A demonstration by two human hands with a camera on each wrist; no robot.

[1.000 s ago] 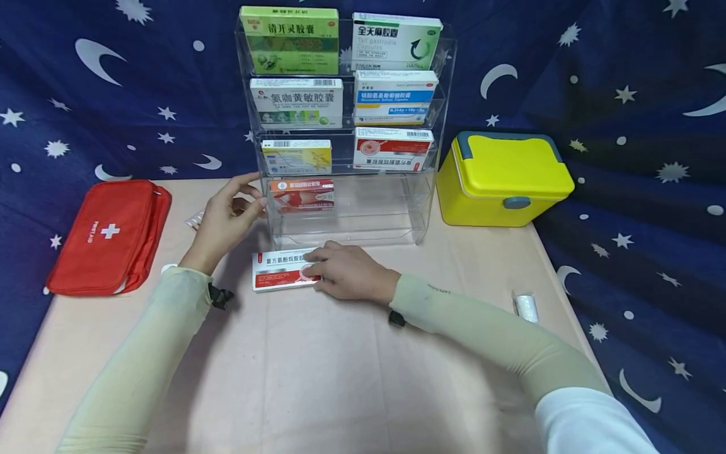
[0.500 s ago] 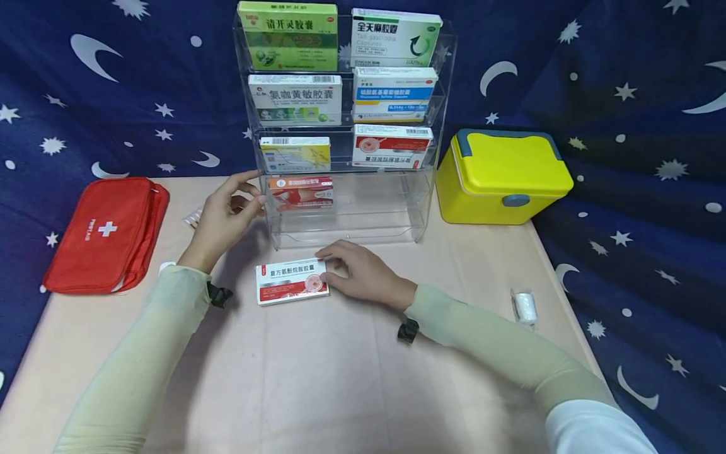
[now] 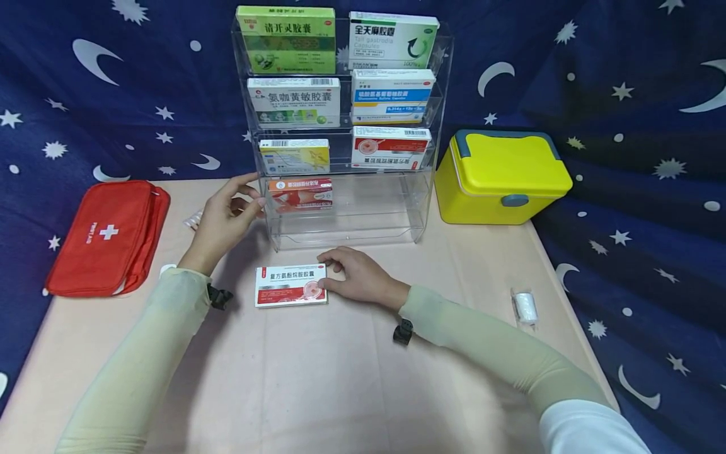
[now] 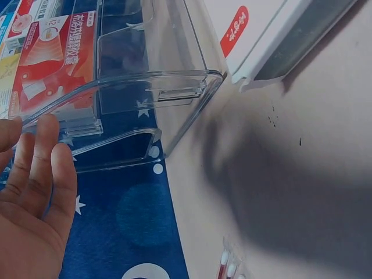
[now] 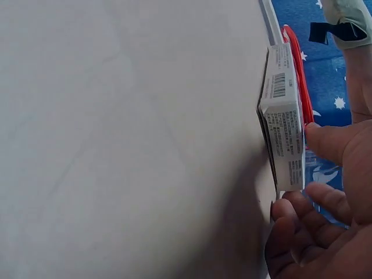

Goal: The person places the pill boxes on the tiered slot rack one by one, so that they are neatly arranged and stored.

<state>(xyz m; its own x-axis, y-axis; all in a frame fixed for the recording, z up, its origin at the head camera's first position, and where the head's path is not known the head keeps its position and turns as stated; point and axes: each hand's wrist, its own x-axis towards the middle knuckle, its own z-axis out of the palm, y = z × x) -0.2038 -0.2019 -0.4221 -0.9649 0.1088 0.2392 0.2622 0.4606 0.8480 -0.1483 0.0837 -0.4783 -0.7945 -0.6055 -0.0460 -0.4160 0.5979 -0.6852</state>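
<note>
A flat white-and-red medicine box (image 3: 291,285) lies on the table in front of the clear display rack (image 3: 374,236). My right hand (image 3: 363,277) holds the box by its right end. In the right wrist view, the thumb (image 5: 328,142) is on the box's printed top and a fingertip is at its far edge. My left hand (image 3: 221,211) touches the rack's left side, thumb and forefinger extended, beside the lowest shelf. In the left wrist view, its other fingers (image 4: 43,142) are straight. A red medicine box (image 3: 300,195) stands in the lowest tier's left half.
Green, white and yellow medicine boxes fill the upper tiers, with a similar red-and-white box (image 3: 391,149) on the right. A red first-aid pouch (image 3: 113,252) lies left, with cotton swabs (image 3: 194,219) nearby. A yellow case (image 3: 505,183) and a small wrapped roll (image 3: 524,307) are right.
My right hand has drawn the medicine box a little towards me, away from the rack's front, and its fingers have shifted from over the box to its right end. The left hand stays put.
</note>
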